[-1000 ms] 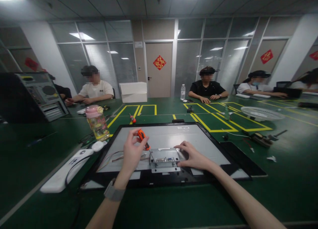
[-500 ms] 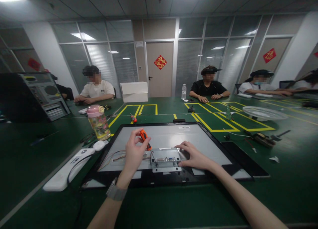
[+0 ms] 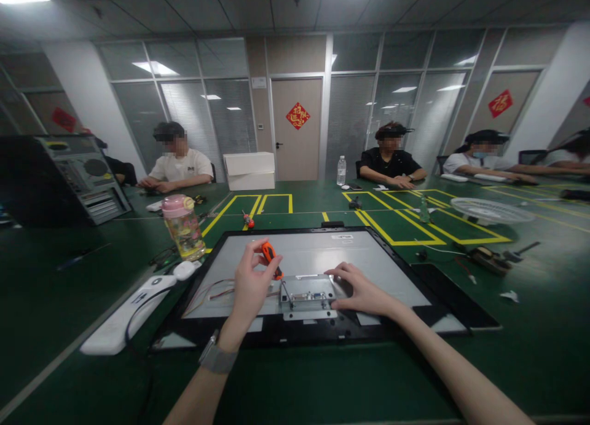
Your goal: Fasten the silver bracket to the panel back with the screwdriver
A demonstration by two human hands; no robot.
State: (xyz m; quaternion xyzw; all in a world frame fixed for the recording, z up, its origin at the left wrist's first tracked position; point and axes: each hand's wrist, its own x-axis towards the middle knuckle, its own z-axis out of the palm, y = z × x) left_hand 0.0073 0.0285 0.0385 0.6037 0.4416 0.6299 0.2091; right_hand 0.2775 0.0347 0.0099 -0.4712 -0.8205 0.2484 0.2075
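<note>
My left hand (image 3: 253, 280) pinches the orange-and-black handle of a screwdriver (image 3: 270, 254). The screwdriver leans, its thin shaft running down to the left front part of a metal bracket (image 3: 306, 283) with connector ports; whether the tip sits in a screw is too small to tell. My right hand (image 3: 357, 288) grips the bracket's right side, thumb near the front and fingers at the back corner. Under the bracket lies a flat display panel (image 3: 382, 271) with a black frame, its grey back facing up. Thin wires (image 3: 212, 289) run from the bracket's left side.
A white power strip (image 3: 126, 314) and a pink-lidded bottle (image 3: 182, 228) stand left of the panel. A dark flat slab (image 3: 454, 296) lies to its right, near a clamp-like tool (image 3: 491, 258). A computer case (image 3: 83, 179) stands far left. Several people sit across the table.
My left hand and the screwdriver handle have shifted very slightly right. My right hand and the panel stay put. Across the table, the person in black has drawn their hands together.
</note>
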